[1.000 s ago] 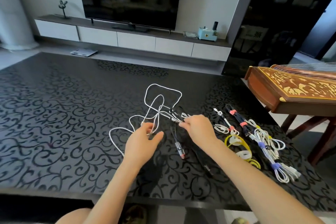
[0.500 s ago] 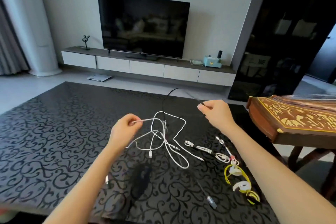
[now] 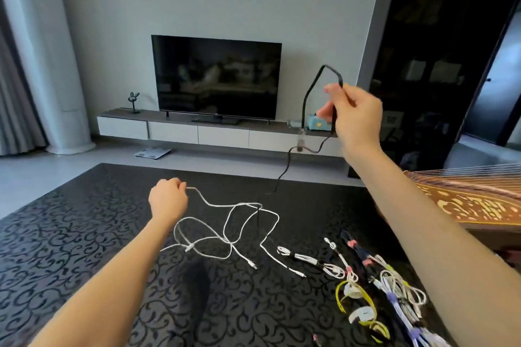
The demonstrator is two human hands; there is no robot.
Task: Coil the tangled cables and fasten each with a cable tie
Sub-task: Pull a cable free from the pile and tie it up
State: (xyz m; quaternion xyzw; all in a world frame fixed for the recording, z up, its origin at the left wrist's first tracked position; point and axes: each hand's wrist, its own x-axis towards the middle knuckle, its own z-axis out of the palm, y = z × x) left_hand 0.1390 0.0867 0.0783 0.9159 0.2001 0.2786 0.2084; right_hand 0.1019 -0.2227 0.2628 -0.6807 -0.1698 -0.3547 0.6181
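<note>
Right hand (image 3: 356, 115) has risen high, grip pinching the looped black cable (image 3: 305, 98); left hand (image 3: 167, 200) clutches the white cable (image 3: 234, 204) end.

My right hand (image 3: 356, 115) holds a black cable (image 3: 310, 93) raised high; my left hand (image 3: 167, 200) pinches a tangled white cable (image 3: 242, 222) over the dark worktop (image 3: 84, 234).

A: Surface entry: the bench (image 3: 70, 248) is smooth, glossy black, with a greyer scroll pattern.
B: The white cable (image 3: 248, 204) has a smooth plastic sheath with a slight sheen. The black cable (image 3: 309, 90) is matt plastic.
A: The instrument (image 3: 465, 205) is glossy lacquered wood.
</note>
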